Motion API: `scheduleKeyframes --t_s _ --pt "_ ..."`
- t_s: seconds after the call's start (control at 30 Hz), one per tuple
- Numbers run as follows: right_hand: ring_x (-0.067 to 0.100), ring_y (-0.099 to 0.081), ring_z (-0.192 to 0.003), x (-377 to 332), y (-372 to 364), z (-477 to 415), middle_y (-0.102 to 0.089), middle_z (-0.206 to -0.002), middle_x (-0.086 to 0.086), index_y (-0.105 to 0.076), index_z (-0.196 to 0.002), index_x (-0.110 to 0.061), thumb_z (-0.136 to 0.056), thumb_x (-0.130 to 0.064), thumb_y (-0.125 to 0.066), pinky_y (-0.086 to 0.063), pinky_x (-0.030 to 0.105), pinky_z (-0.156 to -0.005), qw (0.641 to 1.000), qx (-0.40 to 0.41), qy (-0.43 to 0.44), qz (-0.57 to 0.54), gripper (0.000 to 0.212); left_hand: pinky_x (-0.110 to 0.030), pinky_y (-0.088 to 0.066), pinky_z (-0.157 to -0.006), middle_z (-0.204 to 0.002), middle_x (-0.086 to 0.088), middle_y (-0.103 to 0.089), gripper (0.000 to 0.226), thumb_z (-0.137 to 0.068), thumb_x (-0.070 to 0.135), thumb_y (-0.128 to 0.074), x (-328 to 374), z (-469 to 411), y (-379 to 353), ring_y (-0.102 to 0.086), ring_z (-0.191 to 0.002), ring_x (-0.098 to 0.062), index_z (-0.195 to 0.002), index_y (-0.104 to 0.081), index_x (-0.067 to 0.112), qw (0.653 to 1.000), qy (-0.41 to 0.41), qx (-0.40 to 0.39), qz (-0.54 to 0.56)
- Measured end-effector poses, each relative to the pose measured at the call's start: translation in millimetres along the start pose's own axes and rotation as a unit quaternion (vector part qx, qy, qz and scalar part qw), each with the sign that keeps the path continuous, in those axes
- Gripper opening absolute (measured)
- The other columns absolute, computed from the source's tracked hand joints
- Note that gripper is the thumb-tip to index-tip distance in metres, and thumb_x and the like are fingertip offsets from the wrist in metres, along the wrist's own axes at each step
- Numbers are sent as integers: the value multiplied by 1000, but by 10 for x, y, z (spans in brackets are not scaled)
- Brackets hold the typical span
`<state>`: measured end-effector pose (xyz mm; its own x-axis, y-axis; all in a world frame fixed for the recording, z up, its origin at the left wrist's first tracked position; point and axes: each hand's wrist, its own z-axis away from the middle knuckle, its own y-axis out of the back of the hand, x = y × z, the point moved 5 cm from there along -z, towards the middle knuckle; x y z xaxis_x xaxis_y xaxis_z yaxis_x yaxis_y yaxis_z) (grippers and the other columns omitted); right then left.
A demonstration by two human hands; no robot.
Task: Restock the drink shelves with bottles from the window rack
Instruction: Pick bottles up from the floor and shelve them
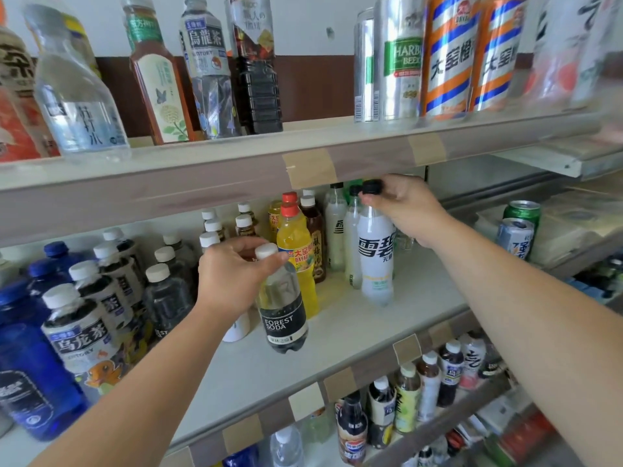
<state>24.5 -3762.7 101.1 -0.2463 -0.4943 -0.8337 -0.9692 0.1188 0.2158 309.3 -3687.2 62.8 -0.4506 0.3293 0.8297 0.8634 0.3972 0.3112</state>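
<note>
On the middle shelf [340, 335], toward its left end, stood a cluster of blue bottles [30, 365], and just beside them white-capped oolong tea bottles [81, 335] in rows running back toward the wall. Near the shelf's middle the left grip [232, 274] was closed around the neck of a Forest Soda bottle [283, 318], with fingers and thumb curled just under its white cap. The bottle was upright near the front edge, but whether its base touched the shelf could not be told. Just behind it, and touching or nearly so, stood an orange drink bottle [296, 251] with a red cap, and behind that a dark brown bottle [317, 237]. Further right, two pale bottles with black caps [337, 227] stood deep on the shelf. In front of them the right grip [401, 203] pinched the black cap of a white Sprite bottle [376, 261], which hung upright, its base at or just above the shelf surface. To the right of this shelf, on a neighbouring one, were two cans [515, 237]. On the upper shelf [202, 163] were tea and water bottles at the left and a beer can [401, 62] and orange-striped cans [448, 59] at the right.
</note>
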Motion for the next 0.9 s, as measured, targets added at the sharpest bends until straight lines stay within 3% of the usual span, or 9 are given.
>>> scheduleKeyframes --t_s 0.13,0.27,0.4,0.5,0.6,0.73,0.9 --pt "23 -66 -109 256 -39 -214 -69 -117 10 -61 -124 -8 -94 -10 -66 -50 45 -103 996 -23 -17 80 31 -17 -51 -65 -83 14 -72 24 -70 33 -89 -48 -72 -58 -67 -79 0 -86 -71 34 1000 1 -6 -12" --pt "22 -62 -116 384 -138 -284 -66 -123 4 -58 -131 -14 -96 -15 -64 -46 46 -108 993 -40 -27 108 36 -18 -52 -64 -83 16 -72 23 -72 29 -88 -66 -131 -124 -68 -80 -2 -79 -69 40 999 -8 -23 -21" --pt "23 -60 -119 454 -138 -339 -65 -129 6 -58 -135 -19 -94 -24 -65 -46 48 -107 990 -39 -18 135 41 -20 -53 -67 -88 13 -74 28 -72 33 -87 -159 -187 -124 -70 -83 -5 -97 -76 27 999 -3 -9 -37" --pt "20 -58 -119 486 -116 -337 -63 -131 7 -55 -138 -15 -96 -21 -63 -46 39 -105 990 -34 -20 135 43 -23 -53 -70 -92 9 -74 35 -73 32 -87 -222 -197 -154 -70 -86 -9 -105 -76 22 999 -1 -6 -49" --pt "13 -57 -107 534 -100 -346 -64 -119 1 -56 -136 -14 -99 -20 -59 -45 27 -91 987 -21 -18 155 38 -27 -57 -73 -96 7 -75 39 -72 33 -87 -266 -185 -177 -71 -87 -11 -107 -76 21 998 1 -12 -63" --pt "15 -60 -102 564 -90 -321 -64 -113 1 -58 -132 -14 -96 -23 -63 -44 19 -77 986 2 -17 166 37 -31 -61 -77 -90 12 -74 32 -73 31 -87 -292 -155 -109 -72 -85 -10 -102 -77 24 998 18 -2 -55" --pt "29 -47 -128 558 -102 -231 -51 -138 12 -49 -140 -12 -84 -33 -73 -41 35 -105 968 59 -24 242 64 -33 -61 -79 -87 12 -76 29 -74 30 -87 -302 -129 43 -73 -83 -8 -101 -77 28 999 24 0 -44"
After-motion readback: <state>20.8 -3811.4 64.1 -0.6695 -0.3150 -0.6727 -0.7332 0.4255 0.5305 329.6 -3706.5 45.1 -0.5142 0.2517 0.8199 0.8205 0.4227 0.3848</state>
